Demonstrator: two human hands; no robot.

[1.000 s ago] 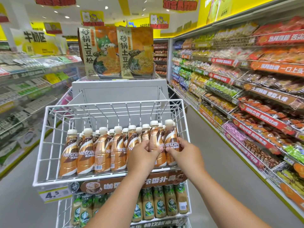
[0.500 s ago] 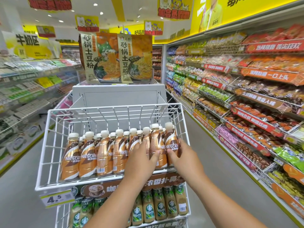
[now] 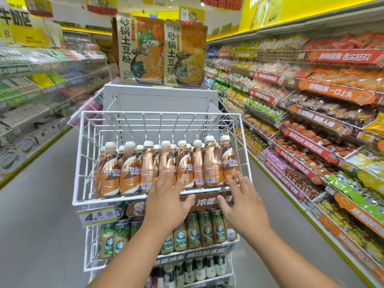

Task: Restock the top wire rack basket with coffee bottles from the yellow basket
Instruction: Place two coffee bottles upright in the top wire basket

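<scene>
Your hands have let go of the coffee bottles [image 3: 166, 165] they gripped a moment ago. Your left hand [image 3: 166, 202] and right hand [image 3: 242, 204] now spread wide, fingers straight, holding nothing, at the front rim of the top wire basket [image 3: 87, 159]. The bottles stand upright in rows along its front: copper-brown wraps, white caps, white lettering. A price tag [image 3: 97, 216] hangs below.

Both hands [image 3: 166, 201] released the bottles [image 3: 209, 163]

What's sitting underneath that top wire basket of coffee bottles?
Below the top wire basket stands a shelf of green-labelled coffee bottles; the left hand and right hand hide some.
</scene>
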